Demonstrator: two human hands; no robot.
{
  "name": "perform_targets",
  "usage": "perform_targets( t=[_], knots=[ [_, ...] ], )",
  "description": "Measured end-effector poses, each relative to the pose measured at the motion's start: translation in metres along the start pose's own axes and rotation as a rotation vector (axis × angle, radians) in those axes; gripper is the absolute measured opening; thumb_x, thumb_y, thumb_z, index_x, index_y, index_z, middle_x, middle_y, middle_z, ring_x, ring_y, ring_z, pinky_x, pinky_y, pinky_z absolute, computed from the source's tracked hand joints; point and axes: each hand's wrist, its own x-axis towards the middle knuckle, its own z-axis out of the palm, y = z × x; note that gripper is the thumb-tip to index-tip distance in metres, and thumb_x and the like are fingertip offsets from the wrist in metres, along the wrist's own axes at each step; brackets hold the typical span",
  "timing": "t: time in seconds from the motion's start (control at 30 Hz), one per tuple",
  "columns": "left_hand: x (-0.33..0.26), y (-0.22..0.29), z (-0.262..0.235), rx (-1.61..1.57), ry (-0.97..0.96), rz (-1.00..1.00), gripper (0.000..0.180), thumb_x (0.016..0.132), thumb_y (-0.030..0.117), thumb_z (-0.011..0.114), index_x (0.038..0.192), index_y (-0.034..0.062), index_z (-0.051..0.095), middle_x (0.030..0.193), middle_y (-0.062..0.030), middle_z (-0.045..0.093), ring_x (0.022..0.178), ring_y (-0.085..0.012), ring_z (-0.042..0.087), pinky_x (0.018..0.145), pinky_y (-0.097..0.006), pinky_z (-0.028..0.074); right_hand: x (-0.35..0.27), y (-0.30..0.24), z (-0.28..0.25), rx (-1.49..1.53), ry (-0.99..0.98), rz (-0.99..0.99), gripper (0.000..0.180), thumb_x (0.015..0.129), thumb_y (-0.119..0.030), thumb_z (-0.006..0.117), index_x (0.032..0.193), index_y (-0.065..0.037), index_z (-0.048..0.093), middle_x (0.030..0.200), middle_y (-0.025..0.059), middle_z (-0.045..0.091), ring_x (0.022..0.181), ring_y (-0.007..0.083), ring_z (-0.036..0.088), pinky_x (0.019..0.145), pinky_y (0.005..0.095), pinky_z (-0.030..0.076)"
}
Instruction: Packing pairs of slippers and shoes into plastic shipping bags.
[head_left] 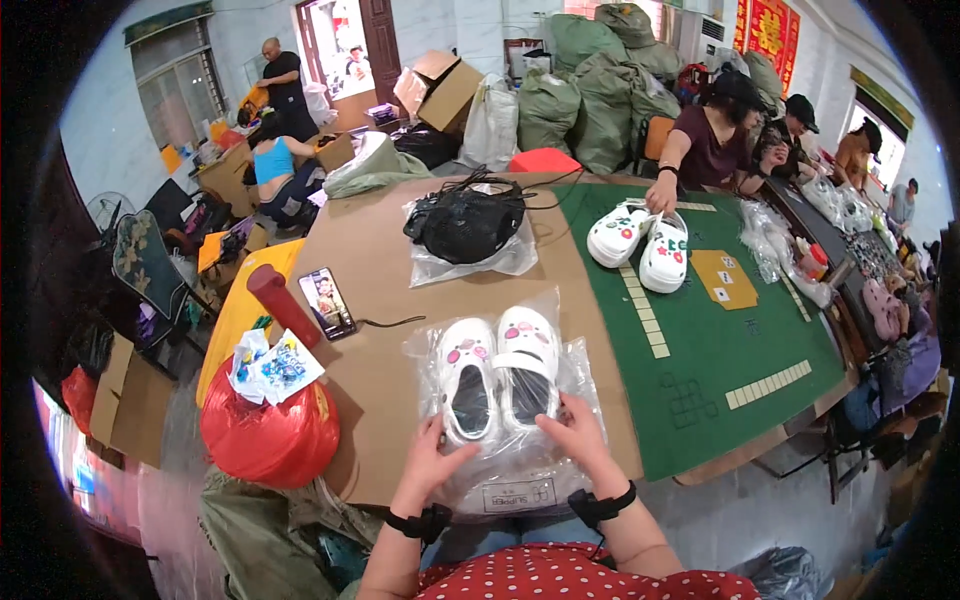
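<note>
**White shoes (527,362) and clear bag (512,472): handling the heels**

The pair is lying side by side at the bag on the brown surface (375,400), toes pointing away; whether inside or on top, cannot tell. Left hand (437,463) and right hand (577,432) are resting partly open, fingertips touching the outer heels; firmness of hold unclear. Judgement: the person is positioning the pair; the next move is calling for even pressure, keeping the plastic unsnagged.

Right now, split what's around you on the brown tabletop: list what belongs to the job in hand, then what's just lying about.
In the job:
- white clogs with pink charms
- clear plastic bag
- left hand and right hand, at the heels

Apparently just lying about:
- smartphone
- dark red cylinder
- black bundle with cables
</note>
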Motion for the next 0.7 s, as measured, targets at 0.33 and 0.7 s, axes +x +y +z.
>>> perform_targets(
  t=[0.33, 0.7],
  knots=[
    [-0.024, -0.012, 0.005, 0.191, 0.053, 0.023, 0.092, 0.070, 0.047, 0.082, 0.137, -0.0062, 0.049, 0.140, -0.0265, 0.047, 0.130, -0.0358, 0.046, 0.105, -0.042, 0.041, -0.016, -0.009, -0.013, 0.143, 0.033, -0.078, 0.061, 0.078, -0.019, 0.078, 0.130, 0.003, 0.055, 0.115, 0.0091, 0.057, 0.073, 0.0097, 0.052, 0.065, 0.0235, 0.046],
    [-0.029, -0.021, -0.015, -0.912, 0.105, -0.058, 0.076, 0.089, 0.021, 0.068, 0.149, -0.0009, 0.028, 0.140, -0.0126, 0.046, 0.127, -0.0228, 0.047, 0.106, -0.035, 0.039, -0.054, -0.039, 0.004, 0.051, -0.202, -0.125, 0.067, 0.082, -0.027, 0.079, 0.137, -0.001, 0.050, 0.120, 0.0107, 0.054, 0.075, 0.0108, 0.055, 0.065, 0.0248, 0.048]
  ],
)
